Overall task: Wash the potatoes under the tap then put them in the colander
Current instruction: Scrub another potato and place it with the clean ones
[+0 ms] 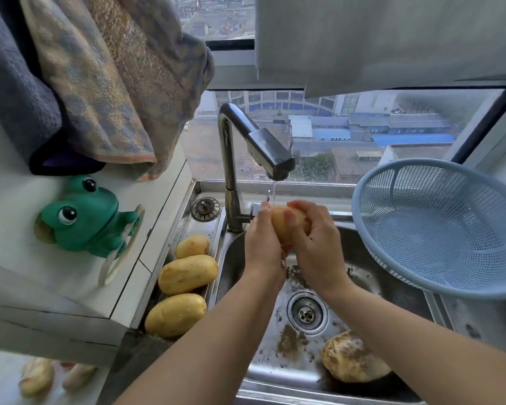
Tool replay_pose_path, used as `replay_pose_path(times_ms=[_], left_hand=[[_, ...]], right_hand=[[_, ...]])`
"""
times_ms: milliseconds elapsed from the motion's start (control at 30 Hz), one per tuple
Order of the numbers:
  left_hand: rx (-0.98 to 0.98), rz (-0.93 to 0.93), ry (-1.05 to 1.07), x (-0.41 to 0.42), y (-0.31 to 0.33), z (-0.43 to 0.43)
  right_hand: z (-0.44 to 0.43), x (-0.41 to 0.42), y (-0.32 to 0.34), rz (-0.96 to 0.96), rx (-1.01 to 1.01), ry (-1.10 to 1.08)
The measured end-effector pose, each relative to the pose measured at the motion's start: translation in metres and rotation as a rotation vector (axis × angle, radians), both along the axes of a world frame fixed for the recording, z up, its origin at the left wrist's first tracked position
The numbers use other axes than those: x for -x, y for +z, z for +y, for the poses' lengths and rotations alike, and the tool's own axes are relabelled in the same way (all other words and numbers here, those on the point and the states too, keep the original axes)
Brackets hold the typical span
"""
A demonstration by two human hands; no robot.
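**Yellow potato held under a running tap by both hands**

Steel sink [371, 276] is seen from above, filling the lower middle of the view. Over its 12 o'clock edge, one potato [289, 226] is clasped between two bare hands. The left hand [263, 244] is wrapped around the potato's 9 o'clock side, with the fingers curled and close together. The right hand [316, 241] is curled over the top and 3 o'clock side, with the fingers clamped on the skin. A thin stream of water [274, 194] is seen falling from the chrome tap [246, 147] onto the top of the held potato.

Three more potatoes [187, 274] are lined up close together on the steel ledge at the sink's 9 o'clock. A mud-coated potato [352, 356] is lying in the basin at 5 o'clock, just beside the drain strainer [306, 312], and specks of dirt are scattered around both.

A pale blue plastic colander [438, 226] is propped at a tilt at the sink's 2 o'clock, near the right hand but apart from it.

A green frog ornament [85, 217] is set on the white counter at 9 o'clock. Towels [100, 83] are hung at 11 o'clock. Rooftops are seen through the window [362, 135] behind the tap.
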State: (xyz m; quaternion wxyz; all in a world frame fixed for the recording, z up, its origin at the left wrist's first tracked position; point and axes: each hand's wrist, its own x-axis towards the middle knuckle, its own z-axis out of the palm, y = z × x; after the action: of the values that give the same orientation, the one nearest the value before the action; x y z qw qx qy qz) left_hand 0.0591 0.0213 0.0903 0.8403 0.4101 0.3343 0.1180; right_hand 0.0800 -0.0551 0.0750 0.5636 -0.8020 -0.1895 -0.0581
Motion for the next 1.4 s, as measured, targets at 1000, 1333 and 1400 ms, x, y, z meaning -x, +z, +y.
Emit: replay_pose_path(times_ms=[1000,1333,1400], left_hand=[[-0.040,-0.020,0.029,-0.014,-0.011,0.007],[0.276,-0.001,-0.279,-0.012,-0.006,0.021],[0.171,-0.015,-0.287,-0.010,-0.007,0.021]], right_hand=[[-0.009,-0.018,0.023,0.034,0.670,0.236],[-0.019,-0.024,0.025,0.168,0.583,0.299],[-0.016,-0.023,0.028,0.351,0.479,0.400]])
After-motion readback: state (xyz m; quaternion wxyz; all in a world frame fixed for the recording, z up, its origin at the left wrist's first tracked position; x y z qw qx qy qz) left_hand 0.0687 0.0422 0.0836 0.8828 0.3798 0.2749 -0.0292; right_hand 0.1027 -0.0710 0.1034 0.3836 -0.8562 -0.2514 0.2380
